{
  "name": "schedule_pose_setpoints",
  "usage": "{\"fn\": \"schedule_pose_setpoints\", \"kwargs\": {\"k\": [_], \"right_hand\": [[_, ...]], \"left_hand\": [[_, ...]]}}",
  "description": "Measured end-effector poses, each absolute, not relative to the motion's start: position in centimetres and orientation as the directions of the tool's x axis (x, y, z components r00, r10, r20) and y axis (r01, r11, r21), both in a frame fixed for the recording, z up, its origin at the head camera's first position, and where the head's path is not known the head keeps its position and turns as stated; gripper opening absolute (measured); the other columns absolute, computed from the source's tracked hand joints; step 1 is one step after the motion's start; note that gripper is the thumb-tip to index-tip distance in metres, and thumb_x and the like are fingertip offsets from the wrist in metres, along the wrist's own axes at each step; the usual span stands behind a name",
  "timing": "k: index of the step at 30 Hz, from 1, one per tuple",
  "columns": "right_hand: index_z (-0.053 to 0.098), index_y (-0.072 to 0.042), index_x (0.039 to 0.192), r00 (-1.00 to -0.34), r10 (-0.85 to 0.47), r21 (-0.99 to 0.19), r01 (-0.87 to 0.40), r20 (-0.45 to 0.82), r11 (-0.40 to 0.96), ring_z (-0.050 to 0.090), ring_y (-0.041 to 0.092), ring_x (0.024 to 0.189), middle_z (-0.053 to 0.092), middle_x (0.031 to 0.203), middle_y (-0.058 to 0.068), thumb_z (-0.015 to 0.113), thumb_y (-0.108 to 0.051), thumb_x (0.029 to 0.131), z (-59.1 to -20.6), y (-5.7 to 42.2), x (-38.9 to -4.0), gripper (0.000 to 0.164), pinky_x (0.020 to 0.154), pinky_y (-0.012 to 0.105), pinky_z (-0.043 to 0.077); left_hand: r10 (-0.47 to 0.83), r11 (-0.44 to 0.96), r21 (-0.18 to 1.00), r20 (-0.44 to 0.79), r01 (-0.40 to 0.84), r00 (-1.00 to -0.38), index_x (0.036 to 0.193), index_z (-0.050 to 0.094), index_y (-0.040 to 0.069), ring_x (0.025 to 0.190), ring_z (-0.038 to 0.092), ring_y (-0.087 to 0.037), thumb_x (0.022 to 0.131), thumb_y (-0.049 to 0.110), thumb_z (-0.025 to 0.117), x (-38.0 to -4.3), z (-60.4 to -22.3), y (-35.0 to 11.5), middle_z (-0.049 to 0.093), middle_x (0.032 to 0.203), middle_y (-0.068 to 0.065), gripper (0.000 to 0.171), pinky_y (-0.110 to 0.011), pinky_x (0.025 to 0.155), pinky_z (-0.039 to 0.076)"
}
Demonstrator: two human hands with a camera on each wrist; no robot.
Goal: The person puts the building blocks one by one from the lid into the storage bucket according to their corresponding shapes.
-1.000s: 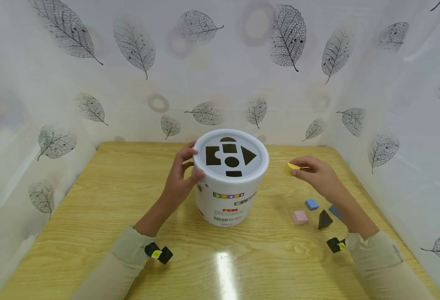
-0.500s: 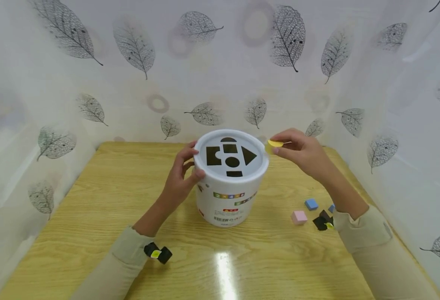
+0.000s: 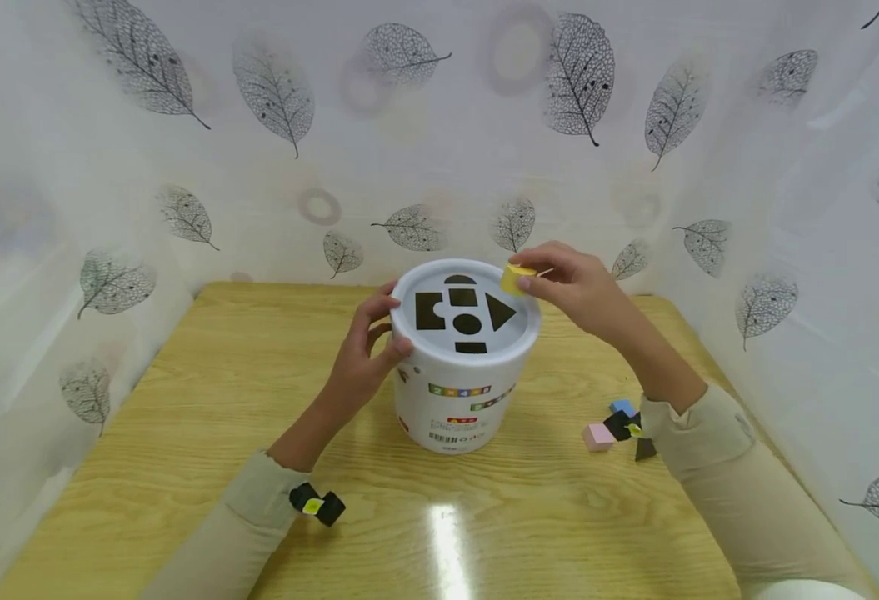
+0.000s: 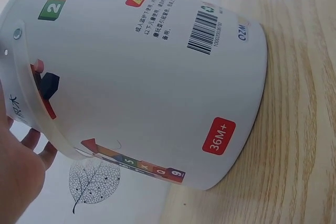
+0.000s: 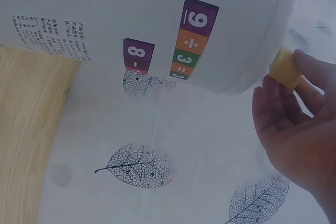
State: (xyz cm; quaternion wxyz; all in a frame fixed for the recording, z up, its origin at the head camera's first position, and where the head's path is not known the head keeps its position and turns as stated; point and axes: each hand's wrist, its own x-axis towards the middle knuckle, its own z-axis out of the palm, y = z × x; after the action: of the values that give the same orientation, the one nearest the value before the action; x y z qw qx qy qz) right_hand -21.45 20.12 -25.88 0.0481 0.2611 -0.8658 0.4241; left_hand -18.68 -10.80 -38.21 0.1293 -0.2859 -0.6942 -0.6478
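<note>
A white bucket (image 3: 450,408) with printed sums stands upright on the table. Its lid (image 3: 446,337) has several shaped holes, among them a triangle, a circle and a notched square. My left hand (image 3: 367,354) holds the bucket's left rim, thumb on the near side and fingers farther back; in the left wrist view only part of that hand (image 4: 21,171) shows. Over the lid's far right edge, my right hand (image 3: 570,283) pinches a small yellow block (image 3: 514,281), which looks half-round, between thumb and fingers. The right wrist view shows the yellow block (image 5: 285,68) close by the rim.
Right of the bucket lie a pink block (image 3: 598,437), a blue block (image 3: 622,407) and a dark triangular block (image 3: 645,450), partly covered by the right wrist's black camera (image 3: 619,426). A leaf-patterned curtain (image 3: 439,167) encloses the wooden table (image 3: 259,400).
My right hand has carried the yellow block left and up from beside the bucket to above the lid's edge, tilting the block. My left hand has stayed on the rim.
</note>
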Motion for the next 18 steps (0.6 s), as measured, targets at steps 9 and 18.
{"fn": "schedule_pose_setpoints", "kwargs": {"k": [9, 18], "right_hand": [[0.062, -0.004, 0.132, -0.825, -0.491, -0.651, -0.54, 0.281, 0.534, 0.057, 0.024, 0.108, 0.056, 0.125, 0.011, 0.056, -0.014, 0.104, -26.1, 19.4, -22.4, 0.031, 0.094, 0.037, 0.051], [0.065, -0.007, 0.127, -0.81, -0.508, -0.577, -0.573, 0.291, 0.582, 0.049, 0.023, 0.107, 0.054, 0.121, 0.011, 0.062, -0.012, 0.1, -26.0, 18.8, -23.0, 0.028, 0.085, 0.04, 0.04]], "left_hand": [[0.234, -0.013, 0.829, 0.545, 0.558, -0.805, 0.139, 0.041, 0.012, 0.139, 0.04, -0.023, 0.092, 0.056, 0.065, -18.8, -38.2, -10.7, 0.028, 0.164, 0.006, 0.069, -0.053, 0.115, 0.034], [0.233, -0.014, 0.827, 0.549, 0.562, -0.803, 0.139, 0.041, 0.011, 0.138, 0.04, -0.022, 0.092, 0.057, 0.065, -18.7, -38.1, -10.8, 0.028, 0.164, 0.005, 0.071, -0.045, 0.114, 0.036]]}}
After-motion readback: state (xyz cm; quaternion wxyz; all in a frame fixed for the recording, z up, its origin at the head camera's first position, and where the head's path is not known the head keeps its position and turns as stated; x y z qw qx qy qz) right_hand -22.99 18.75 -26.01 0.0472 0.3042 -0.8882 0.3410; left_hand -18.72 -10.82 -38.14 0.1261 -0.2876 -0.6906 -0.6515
